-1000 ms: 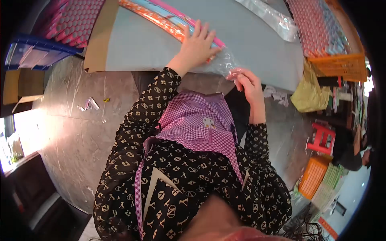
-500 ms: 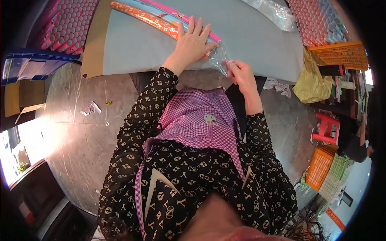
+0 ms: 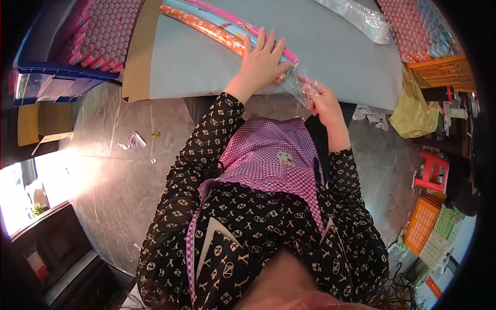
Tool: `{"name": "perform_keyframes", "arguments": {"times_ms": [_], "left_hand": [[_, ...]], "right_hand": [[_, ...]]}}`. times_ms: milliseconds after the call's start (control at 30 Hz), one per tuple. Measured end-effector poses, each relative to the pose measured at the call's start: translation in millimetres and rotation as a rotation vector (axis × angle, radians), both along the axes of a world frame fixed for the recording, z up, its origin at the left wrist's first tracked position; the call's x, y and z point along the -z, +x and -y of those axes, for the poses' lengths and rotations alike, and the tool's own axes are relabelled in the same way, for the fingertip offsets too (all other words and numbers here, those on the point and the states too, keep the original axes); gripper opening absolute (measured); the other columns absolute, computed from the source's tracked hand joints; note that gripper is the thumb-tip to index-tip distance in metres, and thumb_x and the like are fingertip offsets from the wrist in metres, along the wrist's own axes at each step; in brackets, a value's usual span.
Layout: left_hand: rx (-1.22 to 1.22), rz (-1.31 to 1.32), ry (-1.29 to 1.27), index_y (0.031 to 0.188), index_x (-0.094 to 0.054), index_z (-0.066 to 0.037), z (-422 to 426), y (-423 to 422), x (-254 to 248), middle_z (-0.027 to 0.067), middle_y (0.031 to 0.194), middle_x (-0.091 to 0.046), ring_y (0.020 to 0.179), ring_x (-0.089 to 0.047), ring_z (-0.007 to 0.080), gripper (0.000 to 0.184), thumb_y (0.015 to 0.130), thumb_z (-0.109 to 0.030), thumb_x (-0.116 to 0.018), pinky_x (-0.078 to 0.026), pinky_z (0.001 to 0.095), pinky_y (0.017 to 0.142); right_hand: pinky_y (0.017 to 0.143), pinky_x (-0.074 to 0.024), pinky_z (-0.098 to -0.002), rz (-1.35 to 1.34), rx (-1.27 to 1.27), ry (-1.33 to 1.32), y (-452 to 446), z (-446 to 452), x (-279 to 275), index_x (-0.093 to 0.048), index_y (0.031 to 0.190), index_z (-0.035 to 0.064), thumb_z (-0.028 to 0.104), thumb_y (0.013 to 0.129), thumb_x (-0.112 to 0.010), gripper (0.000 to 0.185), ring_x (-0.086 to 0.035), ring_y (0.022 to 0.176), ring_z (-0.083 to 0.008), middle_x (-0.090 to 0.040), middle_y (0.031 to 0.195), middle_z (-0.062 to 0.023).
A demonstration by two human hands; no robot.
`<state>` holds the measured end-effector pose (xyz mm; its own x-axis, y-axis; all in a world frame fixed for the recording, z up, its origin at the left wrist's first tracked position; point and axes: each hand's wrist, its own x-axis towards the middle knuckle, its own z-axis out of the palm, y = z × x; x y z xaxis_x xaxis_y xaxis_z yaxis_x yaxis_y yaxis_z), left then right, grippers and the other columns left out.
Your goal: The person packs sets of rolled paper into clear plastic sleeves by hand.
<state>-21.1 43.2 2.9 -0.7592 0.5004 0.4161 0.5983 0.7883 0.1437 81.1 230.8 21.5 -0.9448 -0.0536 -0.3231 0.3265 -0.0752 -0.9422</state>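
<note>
Gray stone floor (image 3: 116,201) spreads out all around the person I am watching. At twelve o'clock, straight ahead of them, is a big gray table (image 3: 341,59). At ten o'clock, a blue bin (image 3: 67,70) is full of pink tubes (image 3: 103,39). At two o'clock, an orange crate (image 3: 444,77) has lots of tubes too. Their round ends face out, maybe so they are easy to grab.

Three long rolls lie next to each other on the table, slanting from eleven o'clock to twelve: a pink roll (image 3: 232,16), a blue roll (image 3: 204,17) and an orange roll (image 3: 206,28). Some clear plastic (image 3: 361,20) lies at one o'clock, well apart from them, perhaps to leave room for working.

The left hand (image 3: 262,64) rests on the rolls' near ends, at twelve o'clock. Its fingers are spread out flat, I think to keep the rolls from sliding. The right hand (image 3: 323,103) is at one o'clock, by the table's edge. Its fingers bend at the loose clear wrap (image 3: 293,90) just past the rolls. Shine covers them, so I can't tell if they pinch it.
</note>
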Motion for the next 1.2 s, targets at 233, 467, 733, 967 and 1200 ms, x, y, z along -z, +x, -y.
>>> {"name": "perform_keyframes", "arguments": {"times_ms": [233, 467, 733, 967, 1200], "left_hand": [[0.017, 0.008, -0.001, 0.135, -0.042, -0.010, 2, 4, -2, 0.0165, 0.143, -0.037, 0.137, -0.026, 0.0365, 0.064, 0.088, -0.054, -0.048, -0.016, 0.0631, 0.105], [0.057, 0.024, -0.003, 0.136, -0.042, -0.010, 6, 10, -3, 0.0165, 0.143, -0.037, 0.136, -0.026, 0.0373, 0.065, 0.088, -0.053, -0.049, -0.018, 0.0636, 0.104], [0.069, 0.007, -0.014, 0.135, -0.043, -0.010, 6, 12, -6, 0.0174, 0.143, -0.037, 0.136, -0.027, 0.0375, 0.063, 0.088, -0.051, -0.050, -0.020, 0.0643, 0.103], [0.054, -0.011, -0.037, 0.134, -0.043, -0.009, 8, 14, -6, 0.0174, 0.142, -0.038, 0.135, -0.028, 0.0376, 0.063, 0.087, -0.050, -0.051, -0.019, 0.0651, 0.103], [0.052, -0.011, 0.048, 0.134, -0.044, -0.010, 9, 19, -12, 0.0169, 0.142, -0.038, 0.135, -0.028, 0.0371, 0.063, 0.084, -0.046, -0.055, -0.019, 0.0635, 0.104]], "right_hand": [[0.038, -0.0235, -0.0215, 0.034, -0.018, 0.137, -8, 11, 25, -0.064, 0.115, 0.0061, 0.023, 0.092, -0.057, 0.029, -0.035, 0.043, -0.0022, -0.045, 0.054, 0.0056], [0.037, -0.0215, -0.0241, 0.144, 0.004, -0.150, 1, 12, 9, -0.065, 0.103, 0.0057, 0.036, 0.092, -0.058, 0.033, -0.029, 0.040, -0.0045, -0.040, 0.052, 0.0049], [0.035, -0.0243, -0.0219, 0.095, 0.165, -0.164, -5, 29, 13, -0.065, 0.104, 0.0045, 0.027, 0.090, -0.061, 0.026, -0.033, 0.039, -0.0044, -0.044, 0.054, 0.0057], [0.033, -0.0237, -0.0237, 0.136, 0.175, -0.135, -17, 40, 14, -0.066, 0.091, 0.0049, 0.025, 0.086, -0.066, 0.021, -0.035, 0.036, -0.0060, -0.046, 0.053, 0.0034], [0.032, -0.0234, -0.0252, 0.220, 0.231, -0.258, -21, 44, 13, -0.061, 0.079, 0.0080, 0.026, 0.085, -0.069, 0.021, -0.032, 0.034, -0.0068, -0.043, 0.051, 0.0037]]}}
